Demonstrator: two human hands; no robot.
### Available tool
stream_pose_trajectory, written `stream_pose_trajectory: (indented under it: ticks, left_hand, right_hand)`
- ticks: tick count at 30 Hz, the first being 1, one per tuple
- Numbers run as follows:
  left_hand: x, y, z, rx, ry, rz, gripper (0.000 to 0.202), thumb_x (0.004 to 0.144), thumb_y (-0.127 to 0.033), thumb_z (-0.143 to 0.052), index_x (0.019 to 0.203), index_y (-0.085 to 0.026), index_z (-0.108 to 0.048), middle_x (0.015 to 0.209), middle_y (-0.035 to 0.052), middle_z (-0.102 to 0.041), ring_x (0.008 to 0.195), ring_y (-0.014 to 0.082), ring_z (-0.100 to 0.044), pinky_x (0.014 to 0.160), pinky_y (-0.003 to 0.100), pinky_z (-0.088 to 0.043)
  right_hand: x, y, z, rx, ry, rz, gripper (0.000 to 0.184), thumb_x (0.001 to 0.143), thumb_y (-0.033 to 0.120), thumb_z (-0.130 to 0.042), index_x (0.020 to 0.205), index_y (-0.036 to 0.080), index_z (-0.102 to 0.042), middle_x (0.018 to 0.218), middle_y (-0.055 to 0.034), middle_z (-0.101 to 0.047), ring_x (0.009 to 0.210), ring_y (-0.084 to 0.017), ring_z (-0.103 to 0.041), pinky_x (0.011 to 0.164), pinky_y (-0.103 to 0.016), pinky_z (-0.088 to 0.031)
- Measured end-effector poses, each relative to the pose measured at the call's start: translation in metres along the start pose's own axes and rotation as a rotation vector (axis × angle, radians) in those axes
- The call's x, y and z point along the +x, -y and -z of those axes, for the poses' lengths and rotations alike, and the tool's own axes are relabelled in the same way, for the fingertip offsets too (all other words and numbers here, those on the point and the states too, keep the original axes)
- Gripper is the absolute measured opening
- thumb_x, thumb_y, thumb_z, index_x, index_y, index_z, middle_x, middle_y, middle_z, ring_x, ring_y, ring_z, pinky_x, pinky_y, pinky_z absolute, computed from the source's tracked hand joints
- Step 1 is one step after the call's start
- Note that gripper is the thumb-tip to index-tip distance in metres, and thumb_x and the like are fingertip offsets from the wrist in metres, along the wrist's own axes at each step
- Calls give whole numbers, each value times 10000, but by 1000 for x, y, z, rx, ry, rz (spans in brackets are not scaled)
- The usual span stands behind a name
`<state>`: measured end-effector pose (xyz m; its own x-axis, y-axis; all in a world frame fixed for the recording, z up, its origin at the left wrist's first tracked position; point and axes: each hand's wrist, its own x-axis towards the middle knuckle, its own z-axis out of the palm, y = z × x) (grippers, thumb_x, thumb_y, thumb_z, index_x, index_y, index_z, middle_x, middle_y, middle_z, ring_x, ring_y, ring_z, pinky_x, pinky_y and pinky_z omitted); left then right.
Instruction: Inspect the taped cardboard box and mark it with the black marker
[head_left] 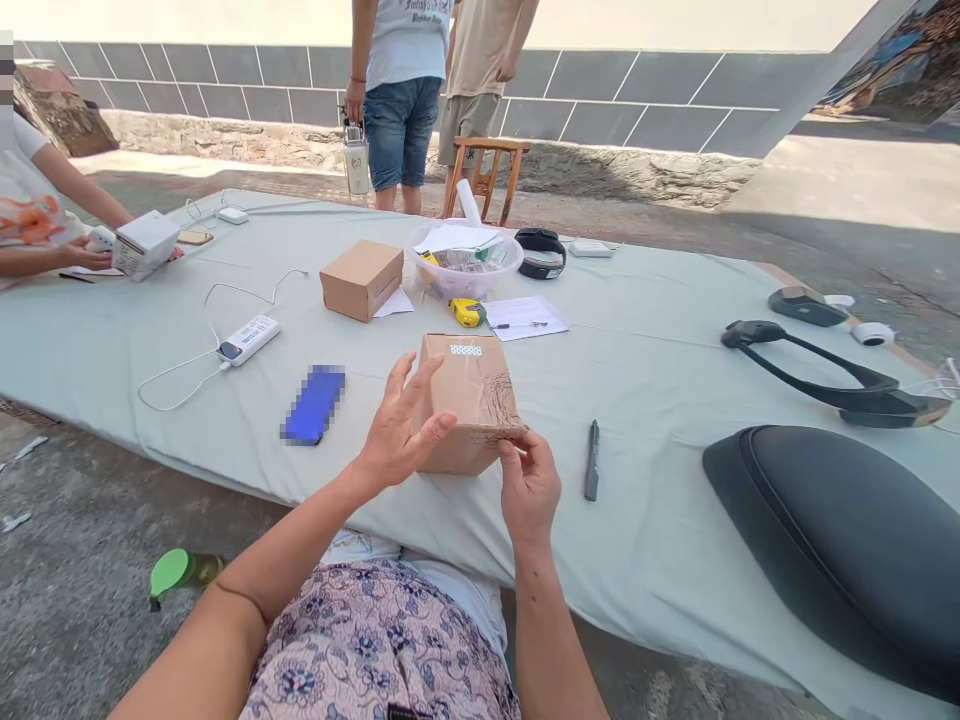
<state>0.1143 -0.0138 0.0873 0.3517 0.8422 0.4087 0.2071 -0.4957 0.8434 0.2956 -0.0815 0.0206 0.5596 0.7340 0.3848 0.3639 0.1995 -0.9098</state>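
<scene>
In front of me on the cloth-covered table stands a brown cardboard box (463, 385), with a dotted patch on its top and wrinkled, shiny tape toward the right side. My right hand (531, 490) pinches the box's near right corner, where the tape is creased. Whether the fingertips hold only tape or the cardboard too, I cannot tell. At the box's left side, my left hand (405, 425) is open, fingers spread, its thumb over the near top edge. A dark marker pen (592, 460) lies to the right of the box.
A blue phone (313, 405) and white power strip (249, 340) lie left. Beyond are another carton (362, 280), a yellow tape measure (468, 312), a paper sheet (529, 317) and a filled plastic basin (504, 265). Black headgear (817, 370) and a dark cushion-like object (840, 550) occupy the right. Several people are nearby.
</scene>
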Motion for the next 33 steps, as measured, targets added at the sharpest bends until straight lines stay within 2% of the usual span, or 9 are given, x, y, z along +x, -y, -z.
stream_pose_trajectory:
  ticks: [3, 8, 11, 15, 18, 24, 27, 30, 33]
  left_hand:
    - [-7, 2, -6, 46, 76, -97, 554, 942, -581, -554, 1428, -315, -545, 1722, 71, -109, 1593, 332, -139, 1252, 491, -290]
    - [-1, 18, -12, 25, 34, -99, 463, 963, -536, -540, 1314, -243, -621, 1717, 122, -150, 1579, 331, -212, 1230, 486, -340]
    - [-2, 20, -11, 29, 21, -102, 460, 969, -547, -520, 1298, -241, -621, 1717, 125, -152, 1579, 327, -215, 1219, 496, -352]
    - [-8, 20, -5, 33, -37, -85, 468, 966, -576, -508, 1287, -254, -616, 1707, 115, -201, 1567, 302, -257, 1214, 472, -357]
    - [-12, 25, 0, -3, -101, -73, 474, 964, -587, -507, 1284, -252, -604, 1687, 131, -251, 1560, 296, -273, 1209, 469, -355]
    - [-16, 38, 6, -176, -251, -45, 446, 949, -597, -534, 1251, -276, -603, 1630, 109, -365, 1575, 287, -228, 1259, 479, -244]
    - [-16, 48, 0, -326, -317, 55, 489, 907, -639, -577, 1252, -292, -594, 1616, 88, -381, 1552, 286, -277, 1213, 435, -336]
    - [-17, 63, -12, -550, -325, 245, 595, 850, -706, -605, 1296, -317, -544, 1582, 80, -420, 1424, 287, -455, 1037, 399, -505]
    - [-20, 83, -25, -783, -324, 406, 563, 848, -657, -651, 1301, -349, -525, 1498, 56, -517, 1281, 246, -568, 917, 359, -548]
  right_hand:
    - [-3, -15, -1, -9, 1, 9, 369, 872, 535, -622, 1025, 202, -668, 991, -73, -702, 873, -198, -652, 749, -347, -562]
    - [-7, -53, 3, -161, 176, -47, 382, 873, 515, -588, 1052, 195, -695, 944, -76, -740, 852, -219, -664, 805, -390, -544]
    - [-12, -73, 3, -318, 272, 0, 405, 892, 538, -535, 982, 189, -719, 897, -97, -759, 839, -253, -656, 813, -423, -513]
    - [-19, -85, 0, -367, 229, 23, 465, 905, 580, -502, 935, 174, -726, 924, -137, -763, 879, -288, -637, 854, -464, -471]
    - [-22, -87, -1, -345, 210, 22, 466, 907, 594, -507, 905, 183, -725, 916, -127, -765, 865, -274, -640, 856, -450, -475]
    - [-23, -84, 3, -257, 179, 3, 403, 897, 552, -542, 987, 195, -708, 949, -109, -772, 884, -263, -688, 863, -454, -519]
    - [-25, -83, 5, -101, 121, -40, 410, 870, 514, -612, 1131, 199, -640, 959, -91, -769, 892, -239, -702, 858, -434, -540]
    - [-26, -85, 5, 52, 58, -85, 562, 845, 486, -666, 1310, 209, -519, 932, -62, -758, 852, -212, -702, 854, -423, -550]
    - [-25, -90, 5, 55, 13, -125, 662, 812, 506, -684, 1362, 199, -479, 952, -67, -738, 835, -215, -700, 811, -416, -563]
